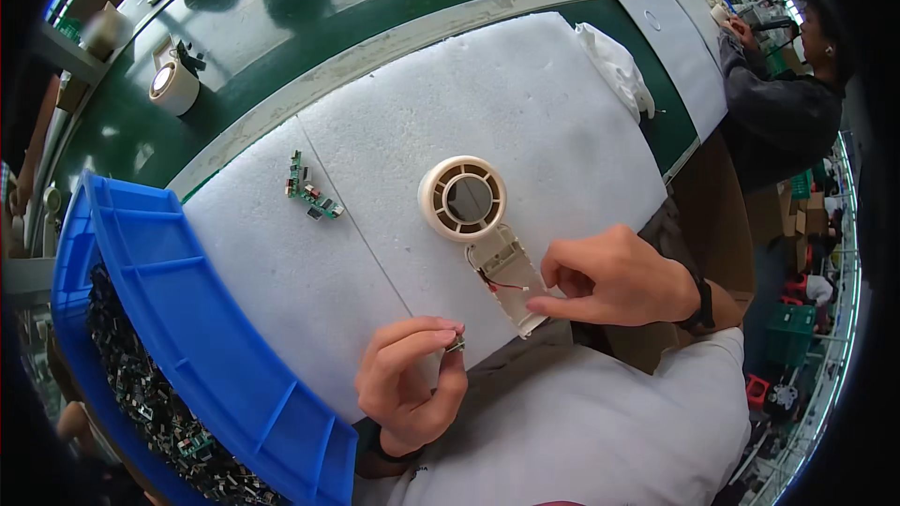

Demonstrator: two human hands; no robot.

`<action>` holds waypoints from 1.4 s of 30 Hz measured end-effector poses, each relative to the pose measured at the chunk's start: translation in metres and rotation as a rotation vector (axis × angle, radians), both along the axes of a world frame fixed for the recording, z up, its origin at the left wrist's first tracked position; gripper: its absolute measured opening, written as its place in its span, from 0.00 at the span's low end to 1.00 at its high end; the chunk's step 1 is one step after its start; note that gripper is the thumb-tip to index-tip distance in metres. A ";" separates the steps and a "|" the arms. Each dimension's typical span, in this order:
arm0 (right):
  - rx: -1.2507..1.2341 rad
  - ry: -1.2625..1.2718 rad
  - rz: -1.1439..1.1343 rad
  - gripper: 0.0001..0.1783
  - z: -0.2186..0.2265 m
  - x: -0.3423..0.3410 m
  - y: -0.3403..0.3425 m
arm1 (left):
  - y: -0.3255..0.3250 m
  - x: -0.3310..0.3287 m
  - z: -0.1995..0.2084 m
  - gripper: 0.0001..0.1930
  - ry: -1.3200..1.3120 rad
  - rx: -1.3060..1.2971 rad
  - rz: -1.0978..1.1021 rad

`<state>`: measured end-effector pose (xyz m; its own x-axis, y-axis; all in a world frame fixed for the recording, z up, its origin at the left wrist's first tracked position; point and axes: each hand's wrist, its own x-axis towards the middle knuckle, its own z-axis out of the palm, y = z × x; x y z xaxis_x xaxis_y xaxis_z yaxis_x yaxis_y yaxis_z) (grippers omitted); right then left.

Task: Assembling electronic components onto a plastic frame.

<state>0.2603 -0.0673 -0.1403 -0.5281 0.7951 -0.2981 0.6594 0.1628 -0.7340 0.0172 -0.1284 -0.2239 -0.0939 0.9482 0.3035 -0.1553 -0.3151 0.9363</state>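
A cream handheld fan housing [514, 290] lies on white foam, its round slatted head [464, 199] pointing away and its handle toward me. The handle's inside is exposed, with thin red and dark wires ending in a small white connector [525, 288]. My right hand [614, 279] is at the handle's right edge, thumb against it and fingers curled. My left hand [412, 379] pinches a small circuit board [457, 342] between thumb and fingers, left of the handle. Most of that board is covered by fingertips. A joined strip of green circuit boards [309, 189] rests on the foam farther left.
A blue bin [202, 295] full of small circuit boards [155, 394] stands at the left. Beyond the foam sheet [394, 112] runs a green conveyor [309, 0] carrying another cream fan part [174, 87]. A white bag [614, 66] lies far right, near a co-worker [783, 94].
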 end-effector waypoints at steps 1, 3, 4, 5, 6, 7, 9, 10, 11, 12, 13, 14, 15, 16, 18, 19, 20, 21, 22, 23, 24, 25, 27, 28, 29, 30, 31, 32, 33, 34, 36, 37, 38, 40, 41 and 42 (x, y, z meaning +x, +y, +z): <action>0.250 -0.045 0.059 0.10 -0.003 -0.004 -0.002 | 0.003 0.001 0.003 0.20 0.005 -0.009 -0.014; 0.374 -0.010 0.124 0.10 -0.012 -0.011 0.007 | 0.005 0.002 0.008 0.19 0.181 0.082 -0.110; 0.507 0.015 0.192 0.11 -0.015 -0.014 0.014 | 0.007 0.002 0.009 0.18 0.267 0.130 -0.158; 0.639 0.042 0.264 0.11 -0.018 -0.016 0.018 | 0.007 0.003 0.009 0.18 0.273 0.128 -0.153; 0.639 0.049 0.269 0.11 -0.020 -0.017 0.020 | 0.007 0.006 0.010 0.19 0.322 0.160 -0.176; 0.678 0.055 0.317 0.12 -0.023 -0.018 0.023 | 0.007 0.008 0.010 0.19 0.370 0.192 -0.198; 0.756 0.064 0.417 0.13 -0.025 -0.021 0.026 | 0.008 0.009 0.011 0.19 0.418 0.224 -0.212; 0.757 0.069 0.422 0.13 -0.024 -0.024 0.028 | 0.008 0.007 0.011 0.19 0.434 0.217 -0.225; 0.787 0.040 0.468 0.14 -0.021 -0.026 0.028 | 0.008 0.006 0.012 0.20 0.449 0.210 -0.239; 0.817 0.009 0.513 0.14 -0.018 -0.028 0.029 | 0.008 0.005 0.012 0.20 0.464 0.203 -0.253; 0.847 -0.021 0.558 0.14 -0.017 -0.030 0.030 | 0.007 0.004 0.012 0.20 0.466 0.202 -0.249; 0.848 -0.019 0.561 0.14 -0.018 -0.031 0.031 | 0.007 0.003 0.012 0.20 0.479 0.202 -0.258; 0.845 0.011 0.538 0.14 -0.020 -0.033 0.034 | 0.007 0.002 0.012 0.20 0.494 0.201 -0.271; 0.841 0.040 0.516 0.14 -0.023 -0.034 0.035 | 0.007 0.001 0.012 0.20 0.510 0.200 -0.285; 0.834 0.073 0.490 0.13 -0.027 -0.039 0.036 | 0.008 -0.001 0.012 0.20 0.489 0.184 -0.296; 0.813 0.099 0.397 0.13 -0.029 -0.042 0.034 | 0.008 -0.002 0.011 0.20 0.464 0.170 -0.306; 0.794 0.122 0.305 0.12 -0.029 -0.045 0.031 | 0.008 -0.003 0.012 0.20 0.437 0.161 -0.315; 0.773 0.144 0.214 0.12 -0.029 -0.047 0.029 | 0.007 -0.004 0.011 0.20 0.437 0.159 -0.317; 0.771 0.144 0.212 0.12 -0.030 -0.050 0.027 | 0.006 -0.004 0.011 0.20 0.387 0.126 -0.274; 0.771 0.148 0.173 0.11 -0.030 -0.052 0.025 | 0.004 -0.005 0.010 0.20 0.336 0.093 -0.231; 0.771 0.151 0.135 0.11 -0.031 -0.054 0.024 | 0.002 -0.005 0.009 0.20 0.286 0.058 -0.187; 0.772 0.155 0.097 0.11 -0.031 -0.055 0.023 | 0.001 -0.005 0.008 0.20 0.288 0.055 -0.188; 0.776 0.152 0.098 0.10 -0.031 -0.056 0.022 | -0.002 -0.004 0.003 0.20 0.130 -0.045 -0.069; 0.783 0.147 0.100 0.10 -0.031 -0.056 0.022 | -0.003 -0.004 0.001 0.20 0.052 -0.095 -0.009; 0.791 0.143 0.102 0.09 -0.031 -0.056 0.021 | -0.004 -0.003 0.000 0.20 0.055 -0.098 -0.010; 0.790 0.146 0.101 0.09 -0.033 -0.056 0.021 | -0.003 -0.002 -0.001 0.20 0.050 -0.087 0.002; 0.806 0.137 0.115 0.10 -0.035 -0.055 0.021 | -0.003 -0.001 -0.002 0.20 0.045 -0.075 0.014; 0.821 0.129 0.129 0.10 -0.038 -0.054 0.021 | -0.003 0.000 -0.003 0.20 0.040 -0.063 0.026; 0.838 0.121 0.143 0.10 -0.039 -0.053 0.020 | -0.003 0.000 -0.003 0.20 0.044 -0.063 0.027; 0.838 0.125 0.143 0.10 -0.039 -0.054 0.021 | -0.003 0.001 -0.003 0.21 0.030 -0.066 0.038; 0.830 0.105 0.154 0.11 -0.039 -0.055 0.020 | -0.004 0.001 -0.003 0.21 0.004 -0.074 0.060; 0.826 0.096 0.159 0.11 -0.038 -0.056 0.019 | -0.004 0.001 -0.004 0.21 0.008 -0.074 0.063; 0.827 0.101 0.159 0.11 -0.038 -0.055 0.019 | -0.005 0.001 -0.005 0.21 0.024 -0.072 0.062; 0.802 0.082 0.178 0.11 -0.037 -0.054 0.021 | -0.005 0.000 -0.006 0.21 0.054 -0.066 0.060; 0.790 0.072 0.188 0.11 -0.037 -0.054 0.021 | -0.005 0.000 -0.005 0.21 0.057 -0.065 0.061; 0.791 0.076 0.187 0.11 -0.036 -0.054 0.021 | -0.005 0.001 -0.004 0.21 0.051 -0.072 0.063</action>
<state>0.2062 -0.0466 -0.1766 -0.6691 0.6521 0.3565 0.5232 0.7540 -0.3972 0.0185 -0.1336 -0.2280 -0.1404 0.9605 0.2404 -0.0893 -0.2541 0.9630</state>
